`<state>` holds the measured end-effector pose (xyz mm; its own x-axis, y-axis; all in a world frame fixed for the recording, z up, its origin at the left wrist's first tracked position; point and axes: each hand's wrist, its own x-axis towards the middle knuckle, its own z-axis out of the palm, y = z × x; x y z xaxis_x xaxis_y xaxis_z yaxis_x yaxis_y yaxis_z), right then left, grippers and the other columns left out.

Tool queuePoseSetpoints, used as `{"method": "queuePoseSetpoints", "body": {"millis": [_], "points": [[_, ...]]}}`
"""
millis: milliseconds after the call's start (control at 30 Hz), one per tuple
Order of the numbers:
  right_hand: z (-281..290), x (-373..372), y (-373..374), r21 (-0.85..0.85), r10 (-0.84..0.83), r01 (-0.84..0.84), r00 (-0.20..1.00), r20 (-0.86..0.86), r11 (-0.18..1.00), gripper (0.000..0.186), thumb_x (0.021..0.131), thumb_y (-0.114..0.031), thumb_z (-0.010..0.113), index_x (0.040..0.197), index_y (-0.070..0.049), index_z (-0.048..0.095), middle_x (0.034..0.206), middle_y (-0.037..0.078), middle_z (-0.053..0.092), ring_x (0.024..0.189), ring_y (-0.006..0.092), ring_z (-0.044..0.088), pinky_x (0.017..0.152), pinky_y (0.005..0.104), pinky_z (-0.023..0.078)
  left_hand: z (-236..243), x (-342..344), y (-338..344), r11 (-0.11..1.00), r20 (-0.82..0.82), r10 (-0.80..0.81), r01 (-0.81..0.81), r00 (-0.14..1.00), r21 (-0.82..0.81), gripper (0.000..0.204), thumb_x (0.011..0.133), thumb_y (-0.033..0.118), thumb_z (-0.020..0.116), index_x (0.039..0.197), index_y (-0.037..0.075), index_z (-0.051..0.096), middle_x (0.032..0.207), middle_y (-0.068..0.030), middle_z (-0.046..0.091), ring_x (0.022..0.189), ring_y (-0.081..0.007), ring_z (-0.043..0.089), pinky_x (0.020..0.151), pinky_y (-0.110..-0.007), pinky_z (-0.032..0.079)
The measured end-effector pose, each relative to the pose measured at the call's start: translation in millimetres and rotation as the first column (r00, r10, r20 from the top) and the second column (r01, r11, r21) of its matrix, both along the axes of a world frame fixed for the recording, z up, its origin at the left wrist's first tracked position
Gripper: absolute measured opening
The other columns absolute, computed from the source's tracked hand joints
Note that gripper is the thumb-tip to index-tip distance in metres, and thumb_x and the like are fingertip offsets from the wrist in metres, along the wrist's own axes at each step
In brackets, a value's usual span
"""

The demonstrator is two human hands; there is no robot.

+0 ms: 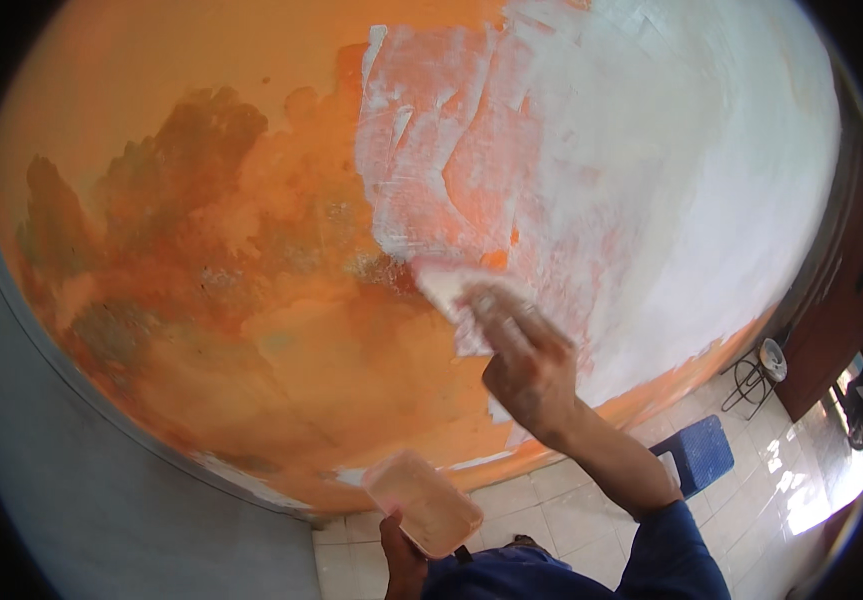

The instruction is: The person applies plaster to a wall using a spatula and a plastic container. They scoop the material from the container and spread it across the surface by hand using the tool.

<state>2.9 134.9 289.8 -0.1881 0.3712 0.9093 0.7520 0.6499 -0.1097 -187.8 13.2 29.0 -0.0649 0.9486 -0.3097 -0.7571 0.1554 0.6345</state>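
My right hand (533, 370) grips a pale, flat putty spreader (439, 288), smeared by motion, held against the orange wall (281, 370). Its blade lies at the lower left border of a patch of white filler (641, 190); the coat is thin and streaky there, with orange showing through, and denser toward the right. Low in front of me, my left hand (403, 562) holds a shallow, rounded rectangular tub (421, 505) of peach colour by its edge. What lies in the tub is hard to make out.
Dark stains (181, 140) spread over the wall's left part. A grey wall (101, 480) meets it at the lower left. On the tiled floor (581, 510) stand a blue box-like stool (703, 455) and, farther right, a thin-legged metal stand (748, 388) near a brown door (826, 330).
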Motion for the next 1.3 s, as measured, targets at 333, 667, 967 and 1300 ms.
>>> {"method": "queuePoseSetpoints", "body": {"millis": [333,667,967,1300], "points": [[-84.4,-28.4,41.7,0.065,-0.183,0.177,0.978,0.097,0.982,0.052,0.067,0.003,0.062,0.118,0.006,0.057,0.127,0.020,0.055,0.120,0.0379,0.052,0.096,0.0435,0.047,12.4,-8.8,-10.3,0.995,-0.044,0.042,-0.045,0.998,-0.088,0.062,0.085,0.039,0.052,0.135,0.005,0.037,0.128,-0.0149,0.051,0.118,-0.0321,0.052,0.096,-0.046,0.045],[-51.2,-4.4,-23.3,-0.128,0.045,-0.069,0.982,-0.182,0.989,0.051,0.063,0.015,0.050,0.107,-0.002,0.066,0.109,0.018,0.065,0.100,0.0288,0.066,0.076,0.0340,0.056,12.0,-23.2,-22.8,0.996,-0.012,0.066,-0.066,0.998,-0.054,0.061,0.086,0.042,0.049,0.135,0.007,0.038,0.128,-0.0128,0.052,0.116,-0.0301,0.053,0.098,-0.045,0.044],[-41.0,2.2,41.2,0.176,-0.322,0.356,0.927,-0.193,0.918,0.037,0.069,0.005,0.061,0.105,-0.001,0.065,0.111,0.013,0.064,0.101,0.0275,0.065,0.075,0.0340,0.056,9.5,-13.7,-24.0,0.991,0.015,0.114,-0.113,0.993,-0.070,0.066,0.084,0.037,0.049,0.137,0.001,0.035,0.132,-0.0194,0.048,0.120,-0.0350,0.050,0.100,-0.047,0.042],[-47.2,-5.8,-8.3,-0.067,-0.029,0.006,0.938,-0.346,0.998,0.042,0.062,0.017,0.055,0.097,-0.001,0.069,0.096,0.014,0.069,0.089,0.0261,0.069,0.072,0.0313,0.056,4.0,-22.4,-6.3,0.998,-0.071,0.061,-0.063,0.996,-0.029,0.063,0.085,0.042,0.051,0.134,0.005,0.038,0.128,-0.0139,0.051,0.118,-0.0307,0.052,0.098,-0.044,0.043]]}}
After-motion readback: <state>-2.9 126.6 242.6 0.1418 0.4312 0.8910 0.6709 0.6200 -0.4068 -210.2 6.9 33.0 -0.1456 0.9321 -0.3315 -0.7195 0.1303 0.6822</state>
